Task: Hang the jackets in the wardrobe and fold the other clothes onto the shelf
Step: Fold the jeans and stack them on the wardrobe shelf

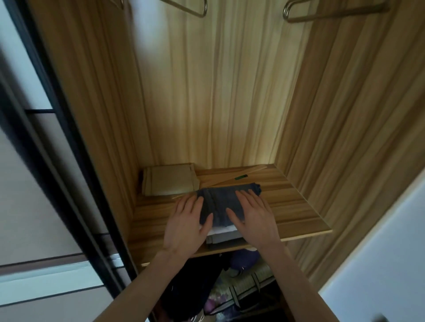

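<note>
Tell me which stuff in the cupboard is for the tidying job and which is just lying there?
For the job:
- dark blue folded garment topping the stack, both hands flat on it
- white and grey folded clothes underneath
- wooden shelf
- left hand, right hand
- metal hangers up top

Just lying about:
- tan folded mat
- thin wooden sticks
- bags below the shelf

Folded stack (220, 236) on shelf (299, 206)

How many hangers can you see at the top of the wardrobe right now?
3: one cut off at the top left corner, one left of centre, one upper right. All bare; others may hang above the frame.
</note>
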Demonstrator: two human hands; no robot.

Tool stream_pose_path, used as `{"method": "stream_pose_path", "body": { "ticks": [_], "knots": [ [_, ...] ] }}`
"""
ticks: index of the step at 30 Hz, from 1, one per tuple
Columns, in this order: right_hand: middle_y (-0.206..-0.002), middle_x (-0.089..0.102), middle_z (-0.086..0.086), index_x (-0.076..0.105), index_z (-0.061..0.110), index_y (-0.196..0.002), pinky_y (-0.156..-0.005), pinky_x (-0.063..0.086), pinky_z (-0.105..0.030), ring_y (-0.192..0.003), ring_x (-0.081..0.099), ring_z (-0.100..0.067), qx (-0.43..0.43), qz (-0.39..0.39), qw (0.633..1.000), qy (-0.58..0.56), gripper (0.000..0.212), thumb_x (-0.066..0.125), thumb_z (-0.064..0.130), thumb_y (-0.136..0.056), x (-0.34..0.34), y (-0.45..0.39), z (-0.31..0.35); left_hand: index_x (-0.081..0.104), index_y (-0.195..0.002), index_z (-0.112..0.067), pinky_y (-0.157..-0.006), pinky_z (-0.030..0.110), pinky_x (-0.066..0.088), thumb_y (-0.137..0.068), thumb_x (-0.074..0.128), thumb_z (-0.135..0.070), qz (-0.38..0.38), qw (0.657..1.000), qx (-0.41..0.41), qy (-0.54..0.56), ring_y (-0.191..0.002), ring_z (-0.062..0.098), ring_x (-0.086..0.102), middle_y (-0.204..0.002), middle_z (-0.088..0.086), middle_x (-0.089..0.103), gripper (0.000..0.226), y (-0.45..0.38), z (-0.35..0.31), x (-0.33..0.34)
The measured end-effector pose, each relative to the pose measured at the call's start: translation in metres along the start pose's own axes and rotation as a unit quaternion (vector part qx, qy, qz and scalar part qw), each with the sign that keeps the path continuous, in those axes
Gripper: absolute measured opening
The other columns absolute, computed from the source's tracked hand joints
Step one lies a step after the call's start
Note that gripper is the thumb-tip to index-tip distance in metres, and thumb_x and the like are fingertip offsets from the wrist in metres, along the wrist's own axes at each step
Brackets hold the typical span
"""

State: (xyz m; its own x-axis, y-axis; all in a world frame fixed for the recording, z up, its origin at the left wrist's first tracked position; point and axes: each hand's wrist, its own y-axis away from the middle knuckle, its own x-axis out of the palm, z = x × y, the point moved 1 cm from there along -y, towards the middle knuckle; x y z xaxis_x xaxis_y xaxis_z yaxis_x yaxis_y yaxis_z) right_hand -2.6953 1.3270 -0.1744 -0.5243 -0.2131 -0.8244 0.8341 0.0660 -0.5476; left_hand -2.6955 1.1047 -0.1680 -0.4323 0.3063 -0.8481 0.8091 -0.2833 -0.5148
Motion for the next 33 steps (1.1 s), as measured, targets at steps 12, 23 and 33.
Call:
{"method": "stream_pose_path", "body": {
  "ticks": [12, 23, 33],
  "knots": [
    [-0.147, 0.061, -0.007, 0.061, 0.010, -0.143, -0.121, 0.036, -0.046, -0.145, 0.048, -0.026, 0.032, -0.051, 0.998, 0.034, 0.069, 0.040, 0.062, -0.103, -0.098, 0.105, 0.132, 0.062, -0.137, -0.009, -0.117, 0.041, 0.040, -0.103, 0.050, -0.047, -0.096, 0.993, 0.048, 0.054, -0.137, 0.026, 0.053, -0.138, 0.008, 0.065, 0.053, 0.119, 0.010, -0.128],
    [-0.147, 0.062, -0.007, 0.063, 0.012, -0.141, -0.121, 0.037, -0.048, -0.146, 0.047, -0.025, 0.019, -0.071, 0.997, 0.001, 0.066, 0.041, 0.061, -0.103, -0.148, 0.139, 0.214, 0.063, -0.138, -0.009, -0.114, 0.045, 0.045, -0.100, 0.053, -0.048, -0.115, 0.993, -0.011, 0.030, -0.137, 0.026, 0.053, -0.140, 0.008, 0.065, 0.056, 0.183, 0.052, -0.207],
    [-0.168, 0.034, -0.001, 0.035, 0.022, -0.161, -0.129, 0.012, -0.040, -0.157, 0.024, -0.020, -0.063, -0.037, 0.994, -0.081, 0.073, 0.029, 0.067, -0.105, -0.137, 0.135, 0.335, 0.055, -0.147, -0.006, -0.117, 0.050, 0.040, -0.102, 0.047, -0.046, -0.148, 0.977, -0.129, -0.085, -0.143, 0.032, 0.048, -0.149, 0.012, 0.058, 0.060, 0.273, 0.157, -0.267]
  ]
}}
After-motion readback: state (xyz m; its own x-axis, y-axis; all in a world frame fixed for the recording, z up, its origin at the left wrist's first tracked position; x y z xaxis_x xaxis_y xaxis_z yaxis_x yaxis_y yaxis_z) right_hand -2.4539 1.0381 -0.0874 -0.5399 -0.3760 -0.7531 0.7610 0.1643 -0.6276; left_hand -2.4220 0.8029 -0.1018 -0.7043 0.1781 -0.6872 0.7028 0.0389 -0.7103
